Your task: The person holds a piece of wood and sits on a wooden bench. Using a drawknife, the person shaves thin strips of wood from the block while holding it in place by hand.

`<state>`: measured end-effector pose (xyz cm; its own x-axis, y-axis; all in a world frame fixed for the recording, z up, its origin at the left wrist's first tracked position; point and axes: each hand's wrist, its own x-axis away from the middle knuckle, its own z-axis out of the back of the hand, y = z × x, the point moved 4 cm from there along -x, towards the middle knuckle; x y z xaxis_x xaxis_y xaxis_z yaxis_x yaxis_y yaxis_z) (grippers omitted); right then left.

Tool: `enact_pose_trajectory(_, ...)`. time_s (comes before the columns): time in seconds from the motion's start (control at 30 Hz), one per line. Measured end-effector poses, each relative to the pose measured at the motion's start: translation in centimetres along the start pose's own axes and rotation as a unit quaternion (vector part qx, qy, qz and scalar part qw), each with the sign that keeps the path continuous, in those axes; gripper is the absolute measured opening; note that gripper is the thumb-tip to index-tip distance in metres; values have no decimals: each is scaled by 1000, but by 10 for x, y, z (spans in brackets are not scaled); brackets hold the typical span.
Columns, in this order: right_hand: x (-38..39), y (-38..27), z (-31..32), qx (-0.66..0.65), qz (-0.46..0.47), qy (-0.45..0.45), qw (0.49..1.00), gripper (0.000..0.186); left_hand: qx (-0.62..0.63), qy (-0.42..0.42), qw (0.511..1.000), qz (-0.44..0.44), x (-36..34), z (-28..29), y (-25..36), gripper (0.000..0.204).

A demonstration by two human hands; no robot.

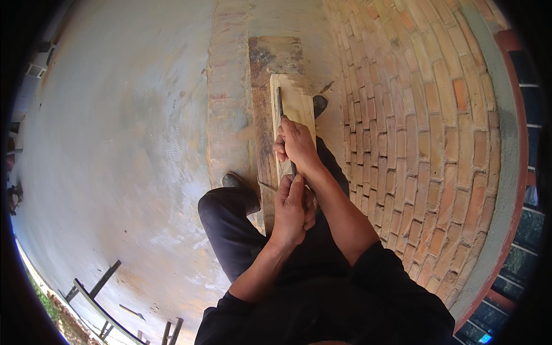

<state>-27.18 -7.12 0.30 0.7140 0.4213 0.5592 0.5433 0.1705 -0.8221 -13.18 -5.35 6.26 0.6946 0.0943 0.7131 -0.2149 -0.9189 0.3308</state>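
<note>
R hand (299,144) closed round slim dark rod-shaped tool (279,102); L hand (292,210) pinching its nearer part. Tool's over pale flat wooden board (300,103), on worn brown wooden table (263,115) btwn dark-trousered legs (227,230). Smooth grey floor (132,115) L, tan brickwork (422,144) R.

One left hand (292,208), one right hand (296,142), one slim dark tool (280,101), one pale board (297,95), two dark shoes (320,105)
</note>
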Motion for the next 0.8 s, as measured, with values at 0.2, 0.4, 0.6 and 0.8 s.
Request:
enact_pose_trajectory(0.2,-9,4,7,11,9,2,1000,49,26,-38,996,-83,-8,5,-6,24)
enact_pose_trajectory(0.4,-37,-8,2,43,42,7,998,48,81,-34,996,-21,-33,4,-1,28)
enact_pose_trajectory(0.6,-66,-26,2,61,53,13,997,48,82,-56,994,-46,-51,-12,19,27)
enact_pose_trajectory(0.8,-31,4,3,79,51,16,995,46,49,-32,998,-37,-29,5,-5,26)
